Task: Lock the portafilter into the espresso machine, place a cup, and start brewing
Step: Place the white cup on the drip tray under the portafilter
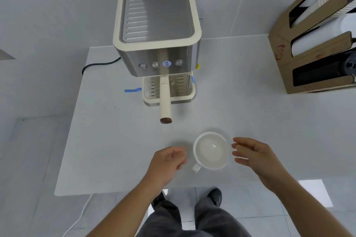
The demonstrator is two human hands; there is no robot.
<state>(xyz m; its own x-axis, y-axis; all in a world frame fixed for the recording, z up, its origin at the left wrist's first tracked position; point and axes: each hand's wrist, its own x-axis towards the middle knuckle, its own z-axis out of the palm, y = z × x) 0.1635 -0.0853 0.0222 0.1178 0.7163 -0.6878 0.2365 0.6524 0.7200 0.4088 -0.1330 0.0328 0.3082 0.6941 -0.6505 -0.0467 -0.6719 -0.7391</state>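
Note:
A cream and steel espresso machine [157, 31] stands at the back of the white table [115, 140]. One of its front buttons [166, 63] glows blue. The portafilter sits under the machine's head, its cream handle [165, 100] sticking straight out toward me over the drip tray [179, 90]. A white cup [211, 151] stands empty on the table near the front, its handle pointing toward me and to the left. My left hand [166, 161] hovers just left of the cup with fingers loosely curled, holding nothing. My right hand [252, 155] is just right of the cup, fingers apart, not touching it.
A cardboard dispenser [308, 44] with stacked paper cups and lids stands at the back right. A black power cord [96, 65] runs left from the machine. Blue tape marks [133, 90] lie by the machine's base. The table's front edge is close to my legs.

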